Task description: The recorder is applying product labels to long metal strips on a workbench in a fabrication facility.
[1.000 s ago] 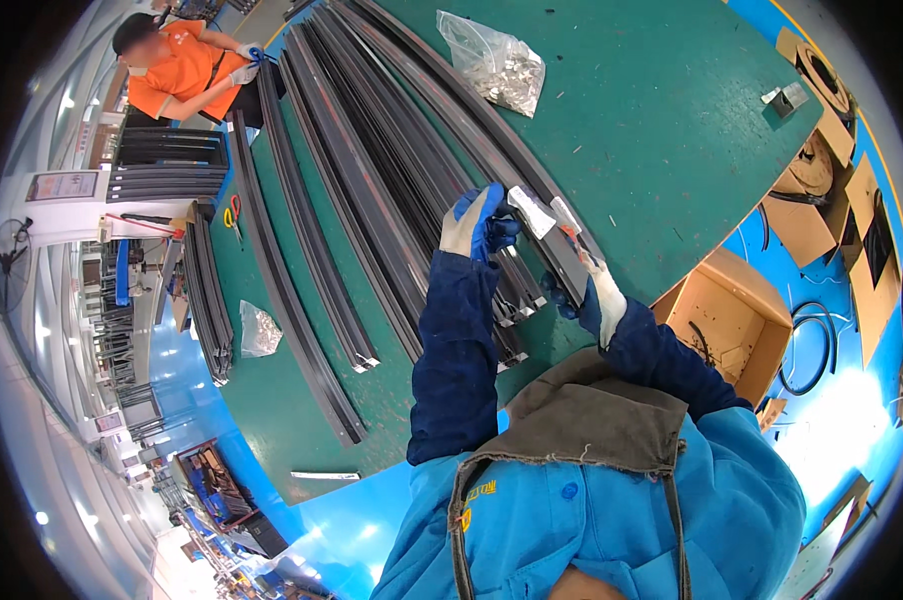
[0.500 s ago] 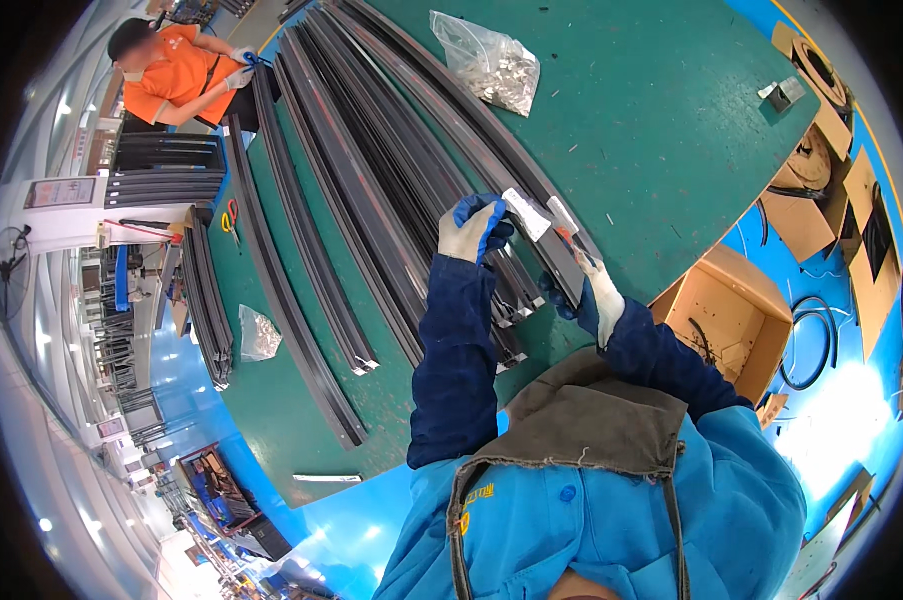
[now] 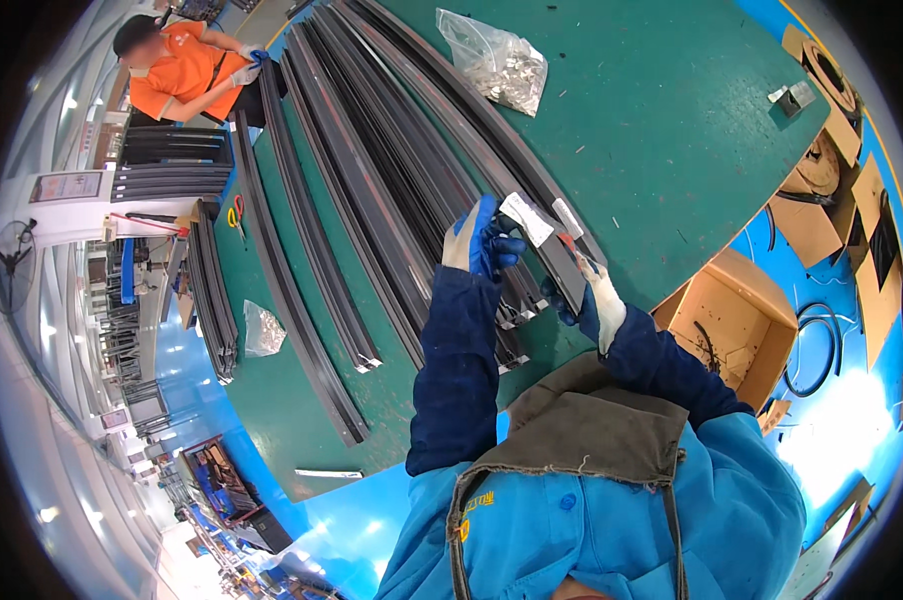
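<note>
My right hand, in a white and blue glove, wraps round the near end of a long dark profile strip. A white paper label lies across that strip, just beyond the grip. To the left of the label, my left hand is raised over the strips with its gloved fingers curled together; whatever is between them is hidden. A second white label sits on the neighbouring strip to the right. Many more dark strips lie side by side on the green table.
A bag of small metal pieces lies at the far side, and a smaller bag at the left near yellow-handled scissors. An open cardboard box stands at the right. Far left, a co-worker in orange handles a strip.
My left hand has turned, its fingers curling so that more of the blue palm side shows. My right hand keeps its grip on the strip. The whole view has shifted slightly.
</note>
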